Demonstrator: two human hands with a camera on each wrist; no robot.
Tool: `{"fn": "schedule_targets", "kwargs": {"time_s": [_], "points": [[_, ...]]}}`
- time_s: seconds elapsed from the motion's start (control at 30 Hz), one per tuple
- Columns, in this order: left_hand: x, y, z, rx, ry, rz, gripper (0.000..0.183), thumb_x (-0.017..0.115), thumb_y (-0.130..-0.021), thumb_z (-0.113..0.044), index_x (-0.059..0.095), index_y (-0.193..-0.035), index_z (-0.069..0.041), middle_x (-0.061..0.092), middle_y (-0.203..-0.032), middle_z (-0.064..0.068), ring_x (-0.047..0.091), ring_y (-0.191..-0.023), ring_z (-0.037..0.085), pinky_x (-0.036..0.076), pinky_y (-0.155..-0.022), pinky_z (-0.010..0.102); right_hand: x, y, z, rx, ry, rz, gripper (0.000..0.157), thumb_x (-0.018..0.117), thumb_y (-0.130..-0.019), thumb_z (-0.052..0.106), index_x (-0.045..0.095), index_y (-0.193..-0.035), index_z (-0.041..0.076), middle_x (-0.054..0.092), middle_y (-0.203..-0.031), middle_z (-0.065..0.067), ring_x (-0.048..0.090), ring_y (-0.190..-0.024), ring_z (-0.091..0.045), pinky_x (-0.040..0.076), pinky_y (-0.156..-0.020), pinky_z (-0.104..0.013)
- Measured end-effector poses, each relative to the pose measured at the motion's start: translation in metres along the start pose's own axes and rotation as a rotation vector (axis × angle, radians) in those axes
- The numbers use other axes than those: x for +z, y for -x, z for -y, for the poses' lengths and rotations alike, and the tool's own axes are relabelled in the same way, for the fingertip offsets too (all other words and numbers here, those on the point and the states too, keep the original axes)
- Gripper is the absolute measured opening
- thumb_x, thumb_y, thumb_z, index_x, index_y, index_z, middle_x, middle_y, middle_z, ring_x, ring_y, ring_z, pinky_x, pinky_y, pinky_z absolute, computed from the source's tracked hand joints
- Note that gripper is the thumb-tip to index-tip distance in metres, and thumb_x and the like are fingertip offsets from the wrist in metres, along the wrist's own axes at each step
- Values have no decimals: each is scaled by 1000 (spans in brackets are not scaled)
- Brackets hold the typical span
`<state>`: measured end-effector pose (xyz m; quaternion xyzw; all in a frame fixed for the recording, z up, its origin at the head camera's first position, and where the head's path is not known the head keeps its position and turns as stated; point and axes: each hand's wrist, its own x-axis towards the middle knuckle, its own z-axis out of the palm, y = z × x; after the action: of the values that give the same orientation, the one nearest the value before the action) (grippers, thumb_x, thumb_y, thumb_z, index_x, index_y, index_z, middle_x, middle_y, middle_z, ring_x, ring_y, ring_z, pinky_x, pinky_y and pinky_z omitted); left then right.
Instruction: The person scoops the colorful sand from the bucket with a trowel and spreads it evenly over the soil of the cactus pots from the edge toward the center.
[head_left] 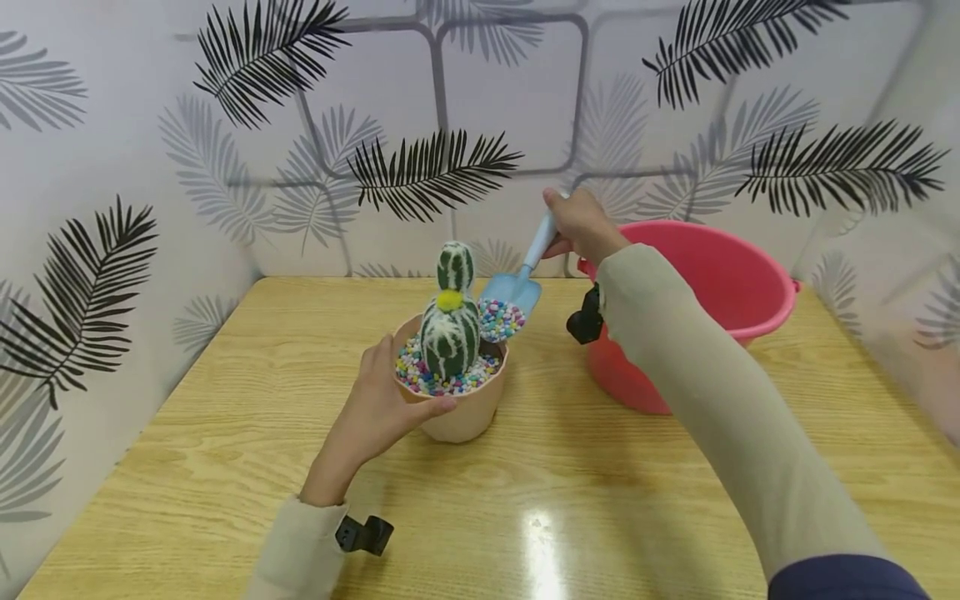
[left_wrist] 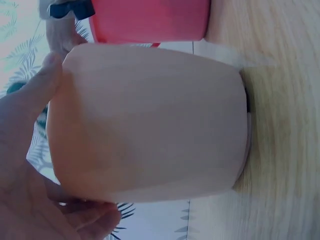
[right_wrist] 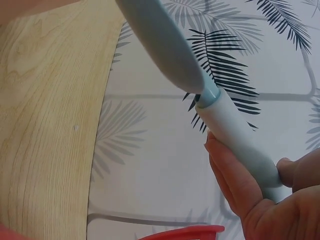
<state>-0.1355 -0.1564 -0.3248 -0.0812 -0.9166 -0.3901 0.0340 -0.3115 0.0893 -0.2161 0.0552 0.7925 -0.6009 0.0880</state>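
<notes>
A cactus (head_left: 450, 337) with white fuzz and a yellow flower stands in a peach flower pot (head_left: 461, 417), amid multicoloured pebbles (head_left: 420, 375). My left hand (head_left: 378, 404) grips the pot at its left side and rim, thumb along the front; the left wrist view shows the pot wall (left_wrist: 150, 125) close up. My right hand (head_left: 585, 225) holds a light blue hand shovel (head_left: 517, 287) by its handle (right_wrist: 240, 140). The shovel's blade tilts down at the pot's right rim, with coloured pebbles (head_left: 500, 320) on it.
A large red bucket (head_left: 630, 375) stands to the right, behind the right forearm. All of this is on a wooden table (head_left: 285, 350). A wall (head_left: 510, 92) with a leaf pattern rises along the table's back edge.
</notes>
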Motion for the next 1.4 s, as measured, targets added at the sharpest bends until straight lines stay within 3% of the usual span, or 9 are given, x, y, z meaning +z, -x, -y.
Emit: {"fn": "schedule_targets", "kwargs": {"time_s": [0.17, 0.33, 0.6, 0.7, 0.87, 0.97, 1.13, 1.4], "points": [[-2, -1, 4, -21, -13, 31, 111, 78, -73, -51, 15, -152, -7, 17, -152, 28, 28, -137, 46, 34, -104, 62, 3, 1, 0, -27, 8, 4, 45, 36, -102, 35, 36, -126, -4, 49, -93, -13, 64, -53, -15, 58, -68, -36], [-2, 0, 3, -8, -9, 31, 107, 79, -75, -46, 15, -152, -7, 17, -151, 30, 27, -137, 47, 34, -104, 63, 6, 3, 2, -56, 27, 12, 45, 35, -102, 37, 38, -125, -2, 47, -93, -11, 65, -59, -16, 58, -71, -35], [-5, 0, -1, -39, -47, 56, 115, 76, -76, -50, 8, -150, 6, 17, -151, 31, 28, -137, 47, 33, -107, 59, 6, 5, 7, -164, 35, 43, 31, 39, -102, 37, 42, -91, 8, 47, -79, -9, 66, -58, -17, 59, -67, -34], [-6, 0, -2, -46, -45, 63, 115, 75, -76, -50, 7, -150, 5, 16, -152, 31, 28, -137, 47, 33, -107, 59, 7, 8, 12, -179, 47, 41, 32, 41, -101, 38, 43, -96, 6, 49, -85, -9, 66, -58, -17, 59, -67, -33], [-6, 0, -3, -56, -39, 71, 116, 75, -76, -50, 6, -150, 5, 15, -152, 30, 27, -138, 47, 32, -107, 59, 5, 14, 23, -192, 72, 49, 45, 43, -100, 37, 39, -125, 0, 47, -97, -9, 64, -59, -14, 59, -68, -33], [-6, -1, -2, -58, -39, 74, 116, 75, -76, -50, 6, -150, 5, 14, -152, 30, 26, -138, 47, 31, -108, 60, 3, 16, 30, -213, 87, 54, 50, 43, -100, 37, 36, -131, -2, 47, -98, -9, 64, -63, -16, 58, -70, -34], [-6, -1, -1, -56, -40, 81, 116, 75, -77, -51, 4, -150, 6, 14, -152, 31, 25, -138, 47, 31, -108, 60, -2, 19, 38, -226, 119, 30, 47, 44, -99, 41, 41, -123, 0, 45, -89, -7, 65, -70, -18, 58, -68, -32], [-7, -2, -1, -57, -41, 91, 117, 75, -76, -50, 4, -150, 6, 16, -152, 31, 26, -138, 47, 31, -108, 59, 5, 18, 28, -219, 60, 74, 32, 47, -98, 37, 39, -100, 7, 33, -67, -3, 51, -53, -14, 58, -72, -39]]}}
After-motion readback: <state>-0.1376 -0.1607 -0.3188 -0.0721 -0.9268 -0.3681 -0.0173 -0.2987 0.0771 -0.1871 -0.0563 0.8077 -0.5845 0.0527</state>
